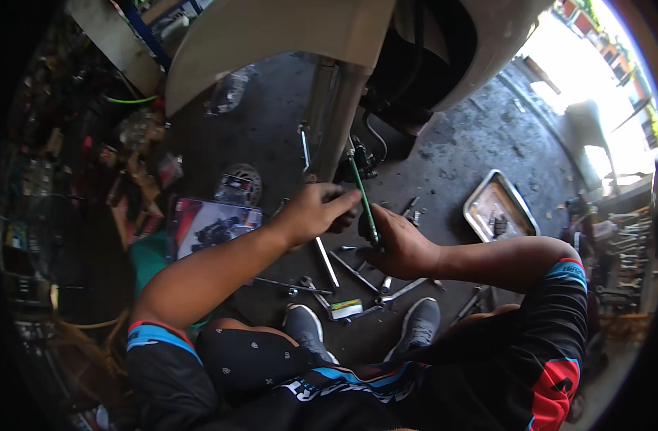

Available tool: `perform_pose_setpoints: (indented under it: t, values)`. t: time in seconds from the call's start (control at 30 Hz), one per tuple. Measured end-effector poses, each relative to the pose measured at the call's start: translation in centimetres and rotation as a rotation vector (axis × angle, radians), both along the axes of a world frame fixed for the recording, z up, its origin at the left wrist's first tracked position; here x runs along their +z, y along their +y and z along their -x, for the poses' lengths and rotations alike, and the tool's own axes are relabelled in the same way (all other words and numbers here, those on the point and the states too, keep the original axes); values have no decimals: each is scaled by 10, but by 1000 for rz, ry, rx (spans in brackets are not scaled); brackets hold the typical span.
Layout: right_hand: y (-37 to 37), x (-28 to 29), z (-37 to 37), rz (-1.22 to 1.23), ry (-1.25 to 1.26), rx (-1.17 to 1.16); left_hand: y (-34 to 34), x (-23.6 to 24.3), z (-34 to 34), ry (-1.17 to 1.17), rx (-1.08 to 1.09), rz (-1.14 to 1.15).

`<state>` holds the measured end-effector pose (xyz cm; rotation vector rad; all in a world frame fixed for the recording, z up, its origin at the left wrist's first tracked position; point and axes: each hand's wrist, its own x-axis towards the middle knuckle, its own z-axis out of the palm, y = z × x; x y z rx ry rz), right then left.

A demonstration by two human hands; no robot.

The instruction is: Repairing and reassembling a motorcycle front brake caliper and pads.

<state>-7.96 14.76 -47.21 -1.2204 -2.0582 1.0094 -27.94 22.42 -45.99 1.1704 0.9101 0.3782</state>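
A motorcycle's front fork leg (pixel 344 115) comes down ahead of me below a cream fender (pixel 271 36). My right hand (pixel 402 246) is closed around the lower end of a slim green-handled tool (pixel 360 185). Its silver tip reaches up beside the fork, near a dark brake part (pixel 370 164). My left hand (pixel 314 214) has curled fingers around a long silver wrench (pixel 305 149) that stands up along the fork's left side. The left thumb reaches over to the green handle and appears to touch it. Part of the wrench is hidden by this hand.
Several wrenches and sockets (pixel 408 291) lie on the dark floor by my shoes (pixel 306 327), with a small green-and-yellow box (pixel 345 309). A metal tray (pixel 480 226) sits at right. To the left are a printed package (pixel 212 226), a brake disc (pixel 251 179) and cluttered parts.
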Motion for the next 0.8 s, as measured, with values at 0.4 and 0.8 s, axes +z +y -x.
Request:
perform_pose_setpoints:
  t: [0.4,0.8]
  values:
    - [37,-15,-30,1048,815,377,10,10,-56,200,553,9]
    - [45,-45,-21,1258,1356,299,19,25,-58,252,475,191]
